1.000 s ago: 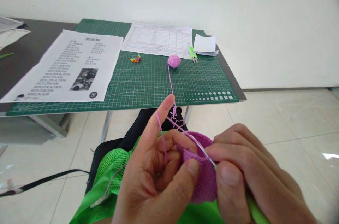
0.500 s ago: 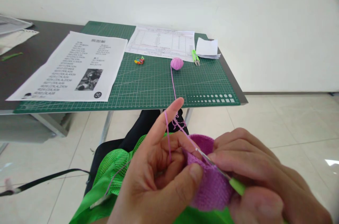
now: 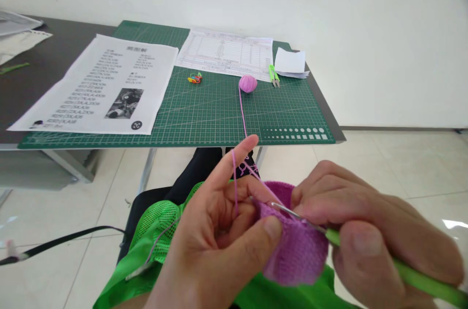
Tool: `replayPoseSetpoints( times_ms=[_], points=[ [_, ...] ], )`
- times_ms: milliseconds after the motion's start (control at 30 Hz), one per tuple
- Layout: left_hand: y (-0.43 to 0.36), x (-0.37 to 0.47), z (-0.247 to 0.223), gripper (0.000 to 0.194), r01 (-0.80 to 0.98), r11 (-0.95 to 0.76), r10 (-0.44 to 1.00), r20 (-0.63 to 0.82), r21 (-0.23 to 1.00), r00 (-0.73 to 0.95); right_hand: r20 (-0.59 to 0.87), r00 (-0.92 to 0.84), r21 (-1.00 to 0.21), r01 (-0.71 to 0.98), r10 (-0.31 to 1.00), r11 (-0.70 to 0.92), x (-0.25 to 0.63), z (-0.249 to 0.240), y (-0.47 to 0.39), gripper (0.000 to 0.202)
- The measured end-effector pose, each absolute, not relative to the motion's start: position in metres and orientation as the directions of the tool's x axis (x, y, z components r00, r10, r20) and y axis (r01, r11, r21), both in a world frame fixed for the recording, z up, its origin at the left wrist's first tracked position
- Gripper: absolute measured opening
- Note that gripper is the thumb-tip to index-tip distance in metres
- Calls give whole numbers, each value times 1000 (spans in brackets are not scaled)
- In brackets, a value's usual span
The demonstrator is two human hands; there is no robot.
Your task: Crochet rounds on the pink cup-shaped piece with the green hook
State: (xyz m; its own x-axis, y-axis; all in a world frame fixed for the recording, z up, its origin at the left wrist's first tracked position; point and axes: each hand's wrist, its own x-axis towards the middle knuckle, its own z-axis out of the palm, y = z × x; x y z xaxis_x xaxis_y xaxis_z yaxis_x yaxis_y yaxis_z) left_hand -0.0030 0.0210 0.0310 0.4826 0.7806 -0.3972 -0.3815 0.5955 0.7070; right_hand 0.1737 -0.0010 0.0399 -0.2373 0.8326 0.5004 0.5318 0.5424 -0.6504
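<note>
1. Crochet hook (image 3: pixel 332 237), near and right of centre, points left and slightly far; its long axis slants from near right, and its tip is at the pink piece's (image 3: pixel 298 255) rim.
2. At left, your printed sheet (image 3: pixel 98 85) lies on the green mat (image 3: pixel 204 114).
3. Your left hand (image 3: pixel 223 231) pinches the pink piece between thumb and fingers, yarn (image 3: pixel 235 182) looped over your raised index finger.
4. Farther off, the yarn ball (image 3: pixel 247 84) sits left of the snips (image 3: pixel 274 76).
5. Your right hand (image 3: pixel 365 231) grips the hook's green handle.
</note>
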Motion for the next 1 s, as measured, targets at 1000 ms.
replayPoseSetpoints(
  times_ms=[1000],
  points=[
    [28, -8, 31, 59, -307, 666, 643, -314, 680, 699, 545, -184, -537, 673, 818, 509, 164, 69, 4, 36]
  ],
)
